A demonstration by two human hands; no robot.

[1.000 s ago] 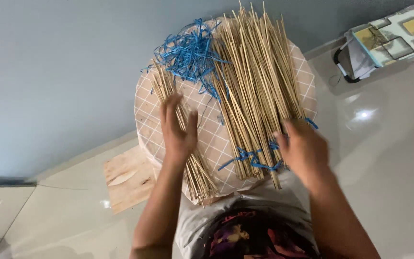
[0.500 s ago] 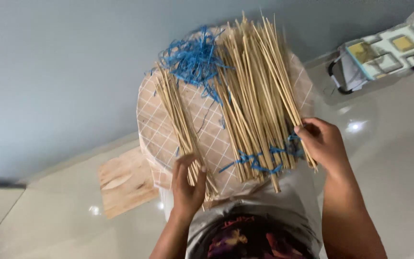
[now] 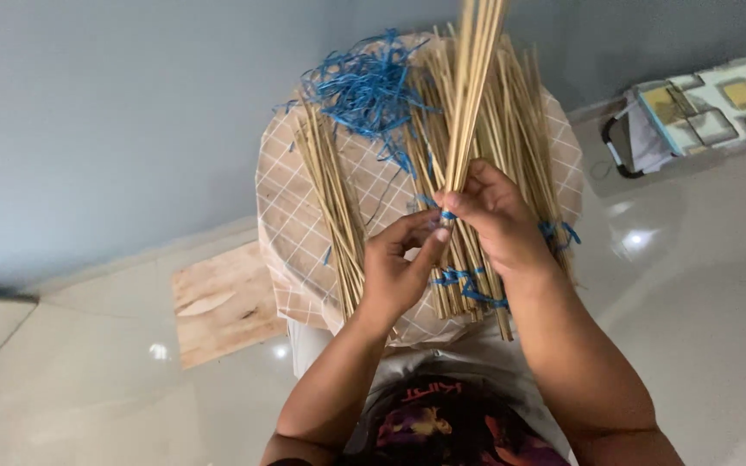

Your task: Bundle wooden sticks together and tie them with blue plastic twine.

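A: What does the work sit on?

B: A round stool top [image 3: 291,216] covered in tan paper or cloth with a white diamond grid, creased at the rim. It stands on a glossy pale tiled floor [image 3: 701,285] that throws back small light spots, close against a plain blue-grey wall [image 3: 114,112]. A rough, unpainted wooden board [image 3: 222,311] lies flat on the floor just left of the stool, and a patterned bag with a dark handle [image 3: 701,108] rests by the wall to the right.

A: And the materials?

B: Thin, straight, pale bamboo-like sticks. A large heap [image 3: 511,147] lies on the right of the top, bound near its lower end with blue plastic string; a narrower row [image 3: 330,203] lies on the left. A tangle of blue string [image 3: 364,86] sits at the far edge.

A: The hands?

B: The right hand [image 3: 494,216] is closed around a raised bundle of sticks [image 3: 472,86], held upright above the heap. The left hand [image 3: 399,263] pinches thumb and forefinger at the bundle's base, where a bit of blue string shows.
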